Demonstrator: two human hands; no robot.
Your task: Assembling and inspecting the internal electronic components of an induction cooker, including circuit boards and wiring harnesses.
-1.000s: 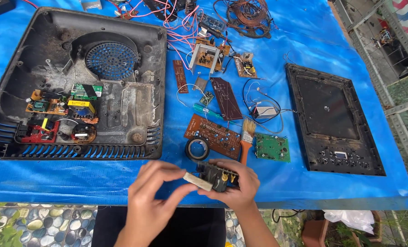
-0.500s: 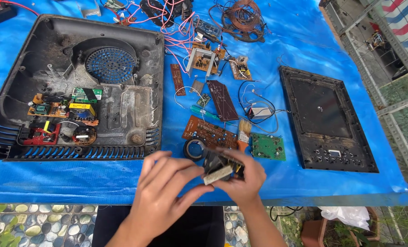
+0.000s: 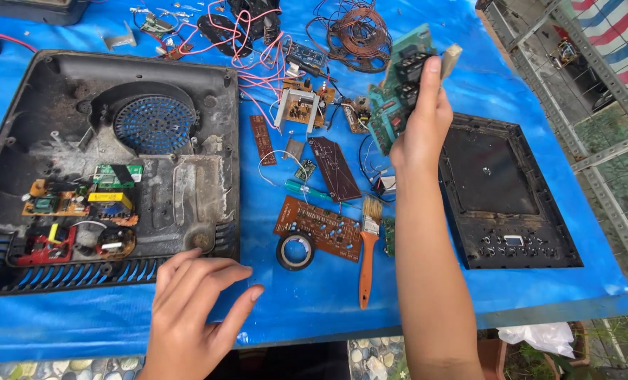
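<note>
while right hand (image 3: 421, 134) fingers grip green circuit board (image 3: 398, 95) aloft, left hand (image 3: 194, 309) fingers spread open

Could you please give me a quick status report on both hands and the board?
Right hand raised, gripping green circuit board. Left hand open, flat on blue tarp by black casing. Paintbrush and tape roll lie below the board.

view: your single head camera | aim: steeply down and forward over the counter (image 3: 314, 295) | range: close, at arm's reach, your forearms enter from the bottom edge | edges: floor along the bottom, metal rack (image 3: 595, 105) upper right | overlap: none, only one view
</note>
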